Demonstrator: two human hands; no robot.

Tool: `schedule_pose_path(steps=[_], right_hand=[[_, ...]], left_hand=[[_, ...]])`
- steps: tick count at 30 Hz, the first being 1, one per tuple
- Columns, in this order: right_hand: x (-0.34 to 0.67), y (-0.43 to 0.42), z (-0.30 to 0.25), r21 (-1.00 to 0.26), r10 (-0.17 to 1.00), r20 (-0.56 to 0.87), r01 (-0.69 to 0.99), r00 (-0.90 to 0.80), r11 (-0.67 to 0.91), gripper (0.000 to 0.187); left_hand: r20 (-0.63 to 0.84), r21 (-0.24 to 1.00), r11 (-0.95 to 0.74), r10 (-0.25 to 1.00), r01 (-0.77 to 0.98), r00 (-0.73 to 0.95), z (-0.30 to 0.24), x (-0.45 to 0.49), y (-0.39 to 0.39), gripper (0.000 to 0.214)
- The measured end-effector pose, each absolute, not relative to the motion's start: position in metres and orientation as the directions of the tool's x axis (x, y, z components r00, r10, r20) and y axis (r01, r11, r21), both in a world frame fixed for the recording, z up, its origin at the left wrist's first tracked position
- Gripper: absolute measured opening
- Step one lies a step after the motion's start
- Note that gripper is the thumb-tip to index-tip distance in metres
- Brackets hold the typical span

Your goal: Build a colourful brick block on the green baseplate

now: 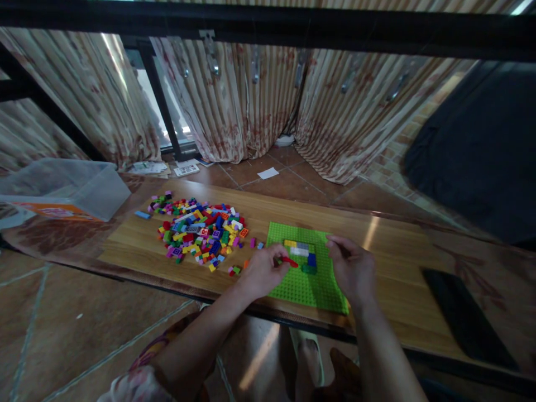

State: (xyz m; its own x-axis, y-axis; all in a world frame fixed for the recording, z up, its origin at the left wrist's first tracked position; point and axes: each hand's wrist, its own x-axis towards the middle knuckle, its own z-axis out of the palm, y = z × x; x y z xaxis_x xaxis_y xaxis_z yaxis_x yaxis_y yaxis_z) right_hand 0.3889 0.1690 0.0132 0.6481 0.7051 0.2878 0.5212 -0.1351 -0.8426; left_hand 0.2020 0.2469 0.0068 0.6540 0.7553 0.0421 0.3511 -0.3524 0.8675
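Observation:
My left hand (264, 270) pinches a red brick (290, 261) between thumb and fingertips, over the left part of a green baseplate (305, 293). On the plate sits a small group of bricks: a yellow one (290, 243), a grey one (302, 245), a white one (298, 252), a blue one (311, 259) and a dark green one (309, 269). At the plate's right edge hovers my right hand (355, 271), its fingers bent and a gap showing between thumb and forefinger. Nothing shows in that hand.
Left of the plate, a large heap of mixed bricks (205, 230) spreads over the wooden board (259, 206). A clear plastic bin (100, 190) stands at the far left. A black flat object (467, 318) lies at the right. Papers (268, 173) lie on the floor behind.

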Motion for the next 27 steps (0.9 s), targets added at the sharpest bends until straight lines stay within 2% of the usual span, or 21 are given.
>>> schedule_pose_path(steps=[3,7,12,20,27], right_hand=[[0.390,0.169,0.012,-0.843,0.709,0.288,0.521,0.644,-0.131,0.032],[0.390,0.169,0.013,-0.824,0.719,0.298,0.549,0.628,-0.138,0.031],[0.387,0.168,0.015,-0.791,0.734,0.303,0.590,0.608,-0.162,0.030],[0.387,0.170,0.015,-0.786,0.743,0.302,0.597,0.597,-0.160,0.030],[0.378,0.176,0.013,-0.765,0.765,0.300,0.622,0.569,-0.163,0.032]], left_hand=[[0.022,0.818,-0.398,0.742,0.415,0.670,0.010,0.202,0.247,0.012],[0.055,0.661,-0.534,0.735,0.527,0.676,0.015,0.197,0.250,0.014],[0.065,0.547,-0.624,0.696,0.558,0.715,0.017,0.191,0.255,0.016],[0.069,0.515,-0.655,0.675,0.553,0.735,0.017,0.189,0.254,0.015],[0.097,0.508,-0.567,0.786,0.649,0.611,0.026,0.169,0.270,0.015]])
